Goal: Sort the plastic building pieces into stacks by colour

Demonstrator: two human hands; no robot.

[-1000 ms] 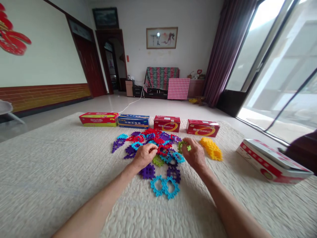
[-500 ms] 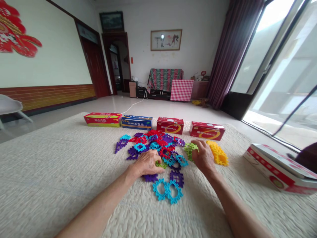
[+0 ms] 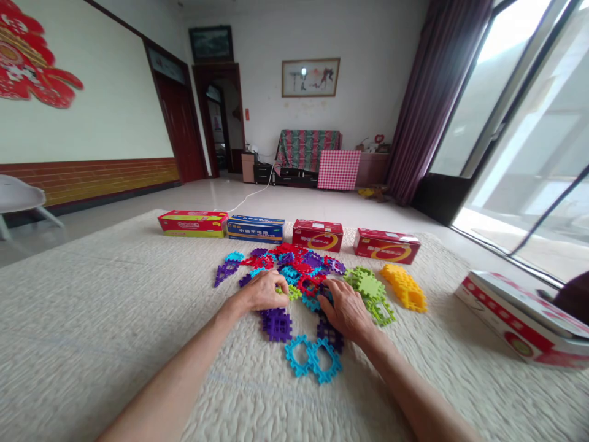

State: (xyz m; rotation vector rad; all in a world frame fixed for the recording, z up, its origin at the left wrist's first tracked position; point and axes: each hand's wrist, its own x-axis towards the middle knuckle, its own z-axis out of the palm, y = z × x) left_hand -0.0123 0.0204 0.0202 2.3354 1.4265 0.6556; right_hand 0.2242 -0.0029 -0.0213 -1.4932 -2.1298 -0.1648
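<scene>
Left hand (image 3: 261,292): palm down at the near edge of the mixed pile (image 3: 294,264), fingers curled, tips against a lime-green piece (image 3: 291,294). Pinch or just contact: can't tell, the knuckles cover the thumb

Right hand (image 3: 345,310): palm down, fingers reaching forward into the red and blue pieces at the near right side of the pile. The tips are buried, so it can't be told whether it grips anything or lies loose

Layout reads as colour grouping:
- green stack (image 3: 368,286) just right of the pile, touching or nearly touching the right hand's far side
- yellow stack (image 3: 405,287) right of the green, apart from the pile
- rest is unsorted red, purple and blue

A purple piece (image 3: 276,324) lies between the forearms just behind the left hand. A blue joined pair (image 3: 313,358) sits nearest the camera, clear of both hands. All of it is flat on the quilted mat (image 3: 92,319), probably so the pieces stay put and spread in easy reach

Four cartons line the far edge of the mat: red-yellow carton (image 3: 193,223), blue carton (image 3: 255,228), two red cartons (image 3: 317,235) (image 3: 386,245). Print too small to read

Hidden or cut off:
- a second purple piece mostly under the right wrist
- large red-white box (image 3: 519,319) runs out of frame on the right, lid state unclear
- a dark shape (image 3: 573,298) at the right edge, not identifiable
- how pieces in the stacks interlock: not resolvable
</scene>
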